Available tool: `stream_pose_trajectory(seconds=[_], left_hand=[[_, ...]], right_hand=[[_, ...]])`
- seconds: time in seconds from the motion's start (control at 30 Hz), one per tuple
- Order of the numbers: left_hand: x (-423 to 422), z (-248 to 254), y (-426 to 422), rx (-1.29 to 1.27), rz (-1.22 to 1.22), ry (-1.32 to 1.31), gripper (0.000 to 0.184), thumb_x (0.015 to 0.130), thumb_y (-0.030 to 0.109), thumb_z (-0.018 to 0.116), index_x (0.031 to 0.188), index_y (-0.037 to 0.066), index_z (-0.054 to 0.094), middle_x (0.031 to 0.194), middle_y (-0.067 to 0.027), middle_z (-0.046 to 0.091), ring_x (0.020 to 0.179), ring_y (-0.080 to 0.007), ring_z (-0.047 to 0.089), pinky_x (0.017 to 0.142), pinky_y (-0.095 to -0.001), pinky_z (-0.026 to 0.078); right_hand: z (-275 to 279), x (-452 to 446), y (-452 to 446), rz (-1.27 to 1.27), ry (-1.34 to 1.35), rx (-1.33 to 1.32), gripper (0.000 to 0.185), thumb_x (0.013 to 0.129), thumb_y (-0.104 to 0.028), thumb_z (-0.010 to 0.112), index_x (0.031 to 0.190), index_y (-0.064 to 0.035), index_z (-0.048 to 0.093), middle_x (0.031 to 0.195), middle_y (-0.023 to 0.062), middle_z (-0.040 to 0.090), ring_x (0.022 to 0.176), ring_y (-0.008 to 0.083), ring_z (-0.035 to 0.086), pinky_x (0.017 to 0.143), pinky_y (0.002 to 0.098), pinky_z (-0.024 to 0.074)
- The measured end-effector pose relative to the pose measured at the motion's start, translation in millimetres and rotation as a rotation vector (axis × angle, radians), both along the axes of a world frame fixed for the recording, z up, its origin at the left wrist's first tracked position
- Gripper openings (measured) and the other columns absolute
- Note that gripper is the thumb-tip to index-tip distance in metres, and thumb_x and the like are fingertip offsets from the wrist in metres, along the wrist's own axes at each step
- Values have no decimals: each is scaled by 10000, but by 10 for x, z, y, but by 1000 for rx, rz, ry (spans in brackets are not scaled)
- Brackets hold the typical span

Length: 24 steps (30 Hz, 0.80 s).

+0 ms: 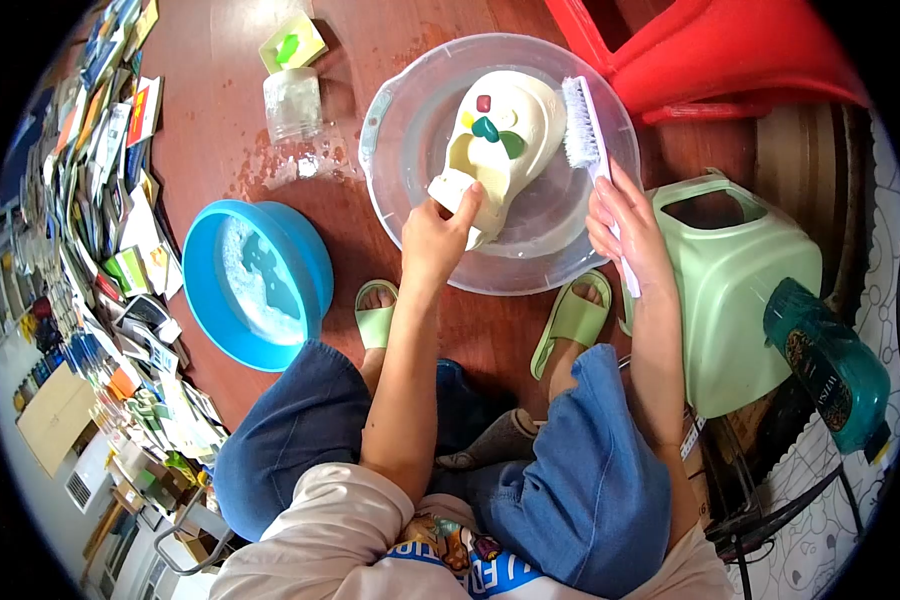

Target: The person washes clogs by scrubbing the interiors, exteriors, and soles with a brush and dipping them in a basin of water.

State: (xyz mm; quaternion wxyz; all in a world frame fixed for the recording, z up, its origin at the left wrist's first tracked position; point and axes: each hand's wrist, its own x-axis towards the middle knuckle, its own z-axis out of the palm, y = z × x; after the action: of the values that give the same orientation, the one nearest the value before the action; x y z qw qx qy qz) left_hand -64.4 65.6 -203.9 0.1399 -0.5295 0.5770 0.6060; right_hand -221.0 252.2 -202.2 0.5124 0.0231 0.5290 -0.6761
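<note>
A cream clog (532, 120) with coloured charms on its toe is tilted over a clear plastic basin (395, 85). My left hand (440, 232) is closed on its heel end, thumb on top. In my right hand (628, 222) is a white-bristled scrub brush (586, 125) with a pale lilac handle, fingers wrapped around it. The bristles face the clog's right side, very close to it; whether they touch, I cannot tell. Some water shows in the basin beneath the clog.
A blue basin (198, 290) of soapy water stands left. Beyond it are a clear container (292, 105) and a yellow dish (310, 42) with a green piece. Right are a red plastic stool (730, 60), a green stool (740, 300) and a teal bottle (830, 370). Books (120, 160) line the left.
</note>
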Motion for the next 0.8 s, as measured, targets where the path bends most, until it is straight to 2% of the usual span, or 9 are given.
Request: stream_pose_trajectory(seconds=[0.1, 0.2, 0.27, 0.33, 0.4, 0.47, 0.53, 0.67, 0.8], left_hand=[[23, -16, 138, -979, -295, -186, 647, 712, 525, 776, 965, -46, 607, 954, -212, 550, 872, -385, 542, 820, -461, 438], [-37, 213, 50, -1269, -349, -124, 508, 706, 420, 828, 868, -4, 600, 926, -230, 575, 848, -430, 556, 797, -509, 455], [-113, 274, 4, -1288, -318, 26, 477, 689, 272, 847, 981, -16, 603, 957, -240, 604, 891, -407, 585, 841, -461, 469], [-177, 213, -52, -688, -314, 294, 494, 739, 191, 806, 1136, -17, 598, 1010, -242, 634, 960, -333, 623, 908, -382, 472], [-271, 225, -50, -642, -213, 396, 477, 823, 150, 731, 1221, -60, 571, 1078, -222, 655, 1021, -246, 637, 958, -318, 457], [-412, 442, -83, -12, 250, 549, 428, 908, 183, 655, 1208, -108, 563, 1124, -208, 645, 1041, -237, 629, 978, -335, 460], [-398, 385, -225, 318, 535, 583, 529, 964, 311, 588, 1273, -106, 485, 1115, -194, 599, 1050, -257, 592, 991, -341, 463], [-393, 128, -319, 568, 597, 534, 599, 945, 391, 616, 1239, -109, 463, 1162, -180, 548, 1112, -265, 527, 1036, -377, 405], [-408, -83, -307, 888, 808, 467, 600, 930, 387, 641, 1231, -94, 446, 1223, -176, 505, 1157, -284, 466, 1084, -411, 336]], right_hand=[[58, -4, 0, 4, -54, -28, 497, 1026, -173, 488, 1504, -165, 350, 660, -50, 342, 433, 19, 282, 372, 187, 240], [60, 10, 0, 32, -45, -16, 475, 1038, -189, 450, 1497, -143, 336, 689, -46, 356, 423, 21, 301, 366, 174, 255], [67, 59, -9, 42, -37, -29, 483, 1035, -177, 457, 1501, -144, 331, 691, -44, 359, 434, 21, 305, 369, 172, 254], [116, 115, -36, 40, -45, -7, 500, 1032, -169, 468, 1509, -146, 319, 691, -41, 357, 446, 20, 300, 376, 170, 255], [132, 152, -44, 63, 36, 32, 516, 1024, -164, 494, 1512, -157, 330, 654, -74, 337, 477, 7, 291, 398, 172, 257], [202, 187, -39, 96, -10, 18, 519, 1023, -157, 495, 1514, -147, 325, 652, -82, 337, 489, 4, 296, 406, 171, 255], [204, 233, -34, 77, 57, 26, 523, 1024, -161, 494, 1517, -149, 320, 653, -85, 336, 491, 4, 301, 411, 169, 249], [183, 274, -55, 163, 204, 124, 508, 1030, -178, 490, 1514, -150, 339, 669, -82, 336, 526, 11, 278, 452, 189, 257], [-190, 261, -37, 232, 472, 363, 530, 1016, -224, 514, 1513, -169, 340, 681, -32, 427, 606, 73, 394, 583, 239, 394]])
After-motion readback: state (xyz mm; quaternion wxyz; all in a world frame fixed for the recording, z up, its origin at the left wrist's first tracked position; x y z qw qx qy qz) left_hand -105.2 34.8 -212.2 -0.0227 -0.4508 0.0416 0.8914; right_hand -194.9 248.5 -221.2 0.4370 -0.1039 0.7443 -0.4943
